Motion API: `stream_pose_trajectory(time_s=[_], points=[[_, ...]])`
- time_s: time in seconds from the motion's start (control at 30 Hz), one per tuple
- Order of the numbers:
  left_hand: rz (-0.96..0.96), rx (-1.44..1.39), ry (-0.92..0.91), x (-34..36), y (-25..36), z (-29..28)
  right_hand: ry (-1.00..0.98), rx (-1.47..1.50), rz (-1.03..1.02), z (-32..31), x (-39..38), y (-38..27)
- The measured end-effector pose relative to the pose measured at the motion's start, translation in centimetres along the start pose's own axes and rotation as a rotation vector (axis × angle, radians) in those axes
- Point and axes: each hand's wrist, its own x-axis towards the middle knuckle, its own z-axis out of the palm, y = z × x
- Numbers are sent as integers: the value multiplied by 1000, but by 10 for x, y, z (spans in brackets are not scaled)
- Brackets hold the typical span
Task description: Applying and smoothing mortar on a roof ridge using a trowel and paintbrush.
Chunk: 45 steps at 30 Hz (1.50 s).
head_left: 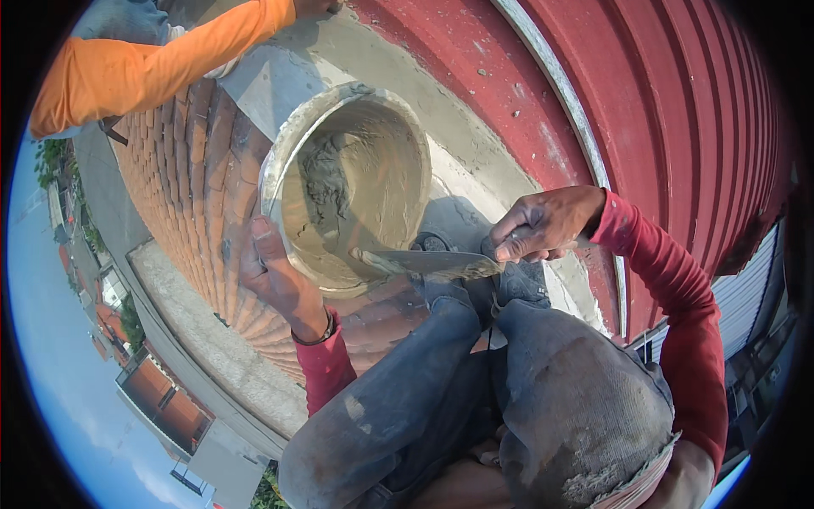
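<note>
A bucket point(420, 127) with a mortar-smeared rim stands tilted in front of me. Wet grey-brown mortar point(369, 191) coats its inside, with a thicker clump toward the left wall. My left hand point(275, 267) grips the bucket's near left side, thumb up by the rim and the other fingers partly hidden. In my right hand, point(547, 225) closed around its handle, is a trowel point(445, 265). The trowel's blade points left over the bucket's near edge, and mortar clings to its tip and lower edge.
Orange roof tiles point(191, 161) slope down on the left. A red corrugated metal sheet point(678, 110) rises on the right, beside a strip of smoothed mortar point(458, 110). Another person's orange sleeve point(170, 72) reaches in at the upper left. My bent knees point(398, 365) are close below the bucket.
</note>
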Motion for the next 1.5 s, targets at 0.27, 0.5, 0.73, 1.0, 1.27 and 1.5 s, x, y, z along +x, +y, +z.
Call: stream_pose_trajectory(time_s=[0.27,0.5,0.73,1.0,1.27,1.5], points=[[-95,-216,85,31,-9,-21,914,-13,-79,-36,-7,181],[-185,-163,-86,41,0,-25,1176,-396,-123,-85,58,173],[-165,-242,-79,40,-8,-36,1044,-505,-65,-79,40,161],[-218,-306,-112,39,-6,-26,1274,-628,-39,-60,66,231],[-164,-198,-128,42,-2,-20,1066,-479,17,-38,16,202],[-201,-294,-129,45,-3,-22,1083,-517,-129,-101,37,174]])
